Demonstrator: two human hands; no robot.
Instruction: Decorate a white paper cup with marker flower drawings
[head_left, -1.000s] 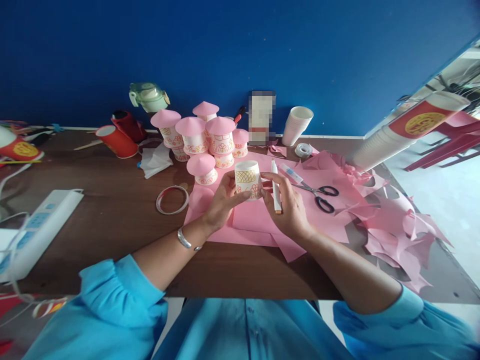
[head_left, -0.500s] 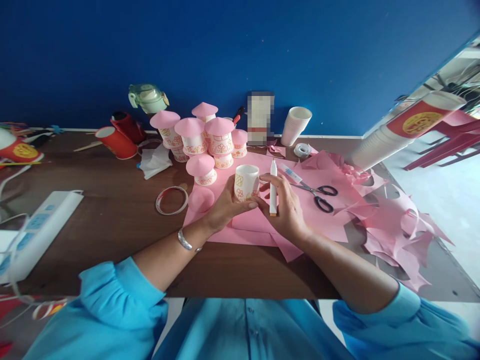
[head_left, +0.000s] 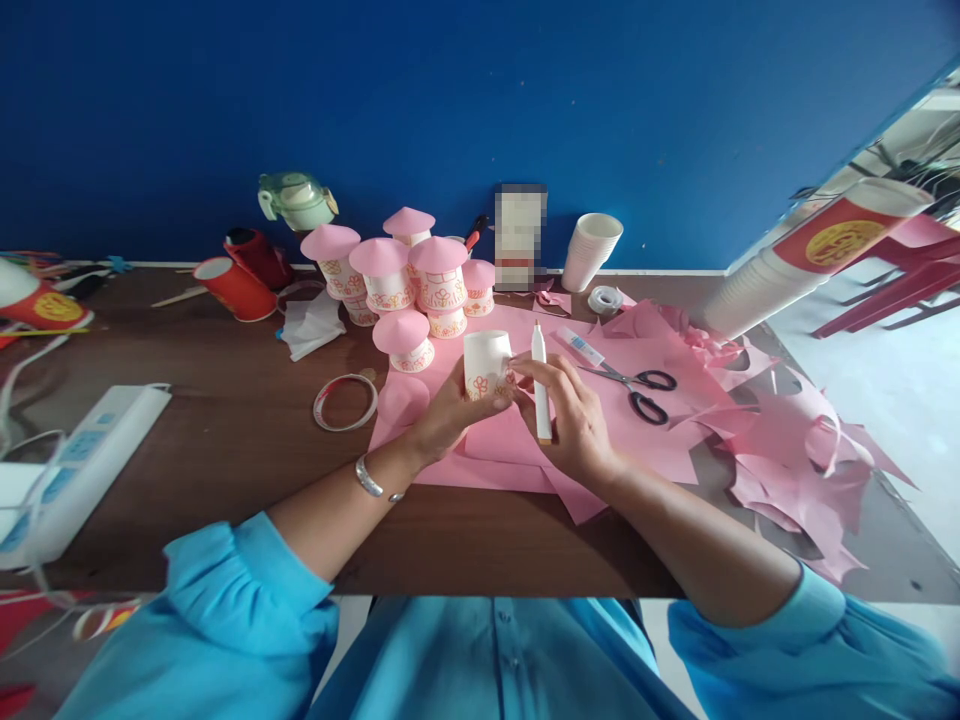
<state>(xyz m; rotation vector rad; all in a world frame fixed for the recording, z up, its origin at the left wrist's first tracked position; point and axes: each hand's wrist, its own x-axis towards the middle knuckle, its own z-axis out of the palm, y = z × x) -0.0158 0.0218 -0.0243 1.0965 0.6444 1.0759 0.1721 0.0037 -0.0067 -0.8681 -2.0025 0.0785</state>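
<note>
A white paper cup (head_left: 486,358) with orange flower drawings near its lower edge is gripped by my left hand (head_left: 454,412), thumb across the front. My right hand (head_left: 570,415) holds a white marker pen (head_left: 540,390) upright between its fingers, tip pointing up. Its fingertips also touch the cup's right side. Behind the cup stand several decorated cups with pink paper cone roofs (head_left: 379,257), some stacked. A pink cone (head_left: 403,400) lies left of my left hand. Under both hands spreads pink paper (head_left: 510,472).
Black-handled scissors (head_left: 637,385) and a glue tube (head_left: 581,346) lie right of my right hand. Pink scraps (head_left: 802,470) cover the right side. A tape roll (head_left: 345,402) lies left. White cups (head_left: 592,250) stand at the back; a power strip (head_left: 82,470) is far left.
The cup has been turned in my hands, so the orange lattice drawing on its left no longer shows. The pen has tilted slightly and shifted a little left.
</note>
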